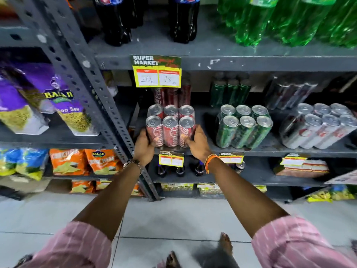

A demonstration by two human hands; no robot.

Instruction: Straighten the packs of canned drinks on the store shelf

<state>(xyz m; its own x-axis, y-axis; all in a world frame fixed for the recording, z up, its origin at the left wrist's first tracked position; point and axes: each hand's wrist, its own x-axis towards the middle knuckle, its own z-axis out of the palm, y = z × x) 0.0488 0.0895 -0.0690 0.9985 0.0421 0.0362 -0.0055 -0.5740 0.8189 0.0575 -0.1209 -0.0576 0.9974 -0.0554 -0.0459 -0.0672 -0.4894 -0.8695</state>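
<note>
green bottles (289, 18) cut off by top edge.

Both arms are reaching forward and slightly inward, nearly straight at the elbows, with pink striped sleeves bunching at the upper arms. The left hand (144, 147) is cupping inward, palm facing right, fingers curling out of sight and thumb lying along the near edge of what it is grasping; a watch is sitting on its wrist. The right hand (197, 145) is mirroring it, palm facing left, thumb pressing forward, with orange bands circling the wrist. Two bare feet are showing below.
</note>
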